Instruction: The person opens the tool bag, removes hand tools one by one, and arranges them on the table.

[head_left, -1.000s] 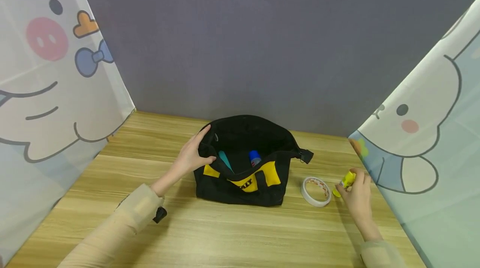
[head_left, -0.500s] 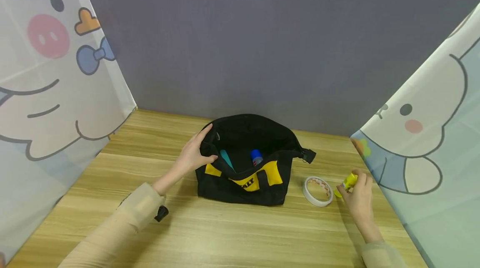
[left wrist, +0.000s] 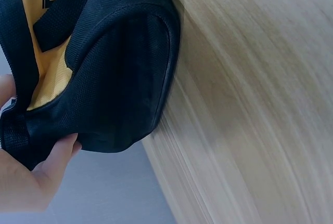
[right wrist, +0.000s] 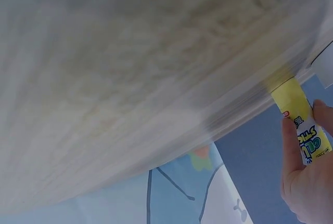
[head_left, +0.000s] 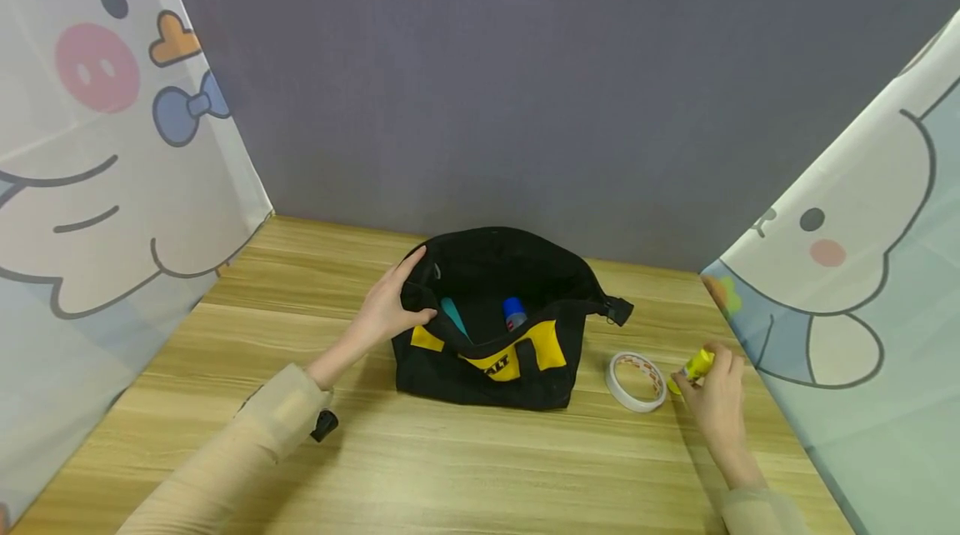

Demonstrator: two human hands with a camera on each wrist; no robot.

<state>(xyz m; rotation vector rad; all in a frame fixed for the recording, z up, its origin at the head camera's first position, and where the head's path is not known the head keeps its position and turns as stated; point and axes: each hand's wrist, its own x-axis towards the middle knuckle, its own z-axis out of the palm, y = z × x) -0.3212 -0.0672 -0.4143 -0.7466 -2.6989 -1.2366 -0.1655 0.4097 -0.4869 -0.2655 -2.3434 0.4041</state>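
A black and yellow tool bag (head_left: 480, 377) stands with its mouth spread wide. My left hand (head_left: 386, 307) grips the left end of its rim, fingers on the far side and thumb on the near side; the left wrist view shows the thumb pressed to the black cloth (left wrist: 125, 78). Inside the bag lie a blue-capped bottle or tube (head_left: 514, 312) and a flat teal item (head_left: 453, 316), both partly hidden by the front wall. At the right, my right hand (head_left: 720, 397) pinches a yellow glue stick (right wrist: 302, 117), tilted, its lower end right at the tabletop.
A white roll of tape (head_left: 636, 402) lies between the bag and my right hand. The wooden table (head_left: 450, 468) meets a grey back panel (head_left: 525, 85). Cartoon-printed curtains hang at the left (head_left: 112, 185) and right (head_left: 855, 268).
The scene has shifted slightly in the head view. Both hands keep their holds on the bag and the glue stick, with hardly any motion.
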